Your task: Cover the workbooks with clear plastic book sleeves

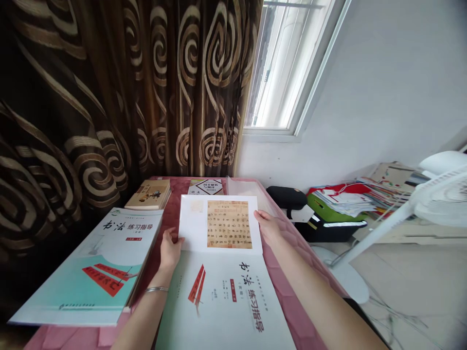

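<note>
A calligraphy workbook point(219, 296) lies opened up in front of me, sideways to my view, its far page raised a little and printed with a tan block of old brush writing. My left hand point(170, 248) pinches the left edge of that far page, thumb on top. At the page's right edge, my right hand point(266, 225) grips with the thumb over the paper and the fingers underneath, hidden. To the left rests a stack of workbooks point(105, 262), the top one with a white and teal cover and red banners.
Behind the stack sits a pile of small tan books point(149, 193). Another book point(206, 186) lies at the back of the pink quilted cover point(310, 272). A dark patterned curtain point(189, 87) hangs behind. On the right are a black case point(286, 197), piled papers point(350, 194) and a white fan point(394, 218).
</note>
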`<state>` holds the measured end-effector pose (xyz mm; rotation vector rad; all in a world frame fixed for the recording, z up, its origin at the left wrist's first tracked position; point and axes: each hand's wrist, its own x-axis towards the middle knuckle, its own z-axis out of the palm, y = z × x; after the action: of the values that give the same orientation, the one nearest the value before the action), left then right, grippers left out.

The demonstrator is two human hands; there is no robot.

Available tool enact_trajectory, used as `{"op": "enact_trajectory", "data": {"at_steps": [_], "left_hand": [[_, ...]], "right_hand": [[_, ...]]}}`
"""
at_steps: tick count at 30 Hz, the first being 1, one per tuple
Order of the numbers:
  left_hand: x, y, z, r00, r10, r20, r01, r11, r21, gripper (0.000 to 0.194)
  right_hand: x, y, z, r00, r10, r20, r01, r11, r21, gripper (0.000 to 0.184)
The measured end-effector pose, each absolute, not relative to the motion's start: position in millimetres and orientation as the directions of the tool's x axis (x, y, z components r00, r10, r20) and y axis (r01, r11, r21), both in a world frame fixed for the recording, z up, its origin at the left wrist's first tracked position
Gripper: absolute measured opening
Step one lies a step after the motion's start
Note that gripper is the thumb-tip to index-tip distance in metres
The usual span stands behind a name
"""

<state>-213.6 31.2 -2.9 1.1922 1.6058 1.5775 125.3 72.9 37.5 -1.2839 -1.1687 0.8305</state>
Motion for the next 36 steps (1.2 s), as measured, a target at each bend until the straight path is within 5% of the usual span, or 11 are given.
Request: {"op": "enact_trajectory", "data": {"at_steps": [9,19,28,36], "left_hand": [[-215,57,-11,-0.437,0.883,0.172,0.119,-0.132,0.984,0.018],[-218,51,-16,-0.387,0.904,0.182,0.004,-0.196,0.981,0.042],[-218,46,-10,-0.306,0.935,0.177,-0.012,-0.190,0.982,0.026],[-230,25,-8,-0.257,0.955,0.145,0.094,-0.125,0.988,0.027]], "right_hand": [[117,87,47,0.292,0.946,0.140,-0.162,0.193,-0.968,0.049],[114,77,49,0.237,0.966,0.101,-0.299,0.171,-0.939,0.043],[120,55,61,0.175,0.975,0.140,-0.312,0.190,-0.931,0.038],[147,-7,45,0.054,0.992,0.118,-0.124,0.124,-0.985,0.038]]}}
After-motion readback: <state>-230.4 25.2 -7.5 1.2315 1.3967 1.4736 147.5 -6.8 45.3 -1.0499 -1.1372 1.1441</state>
